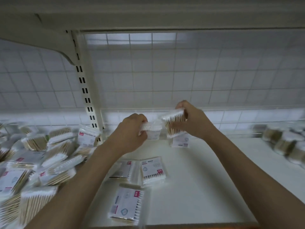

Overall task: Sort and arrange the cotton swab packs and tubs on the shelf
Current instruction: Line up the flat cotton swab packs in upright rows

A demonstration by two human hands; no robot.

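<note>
My left hand grips a clear cotton swab pack at the back of the white shelf. My right hand holds a second swab pack, tilted, with wooden sticks showing. Both packs hover just above the shelf near its back rail, close together. Another pack stands on the shelf under my right hand. Three flat packs lie nearer me: one, one and one.
A loose heap of swab packs fills the shelf section at the left. Blurred swab tubs or packs sit at the far right. A slotted upright post divides the sections. A wire grid back panel and an upper shelf close in the space.
</note>
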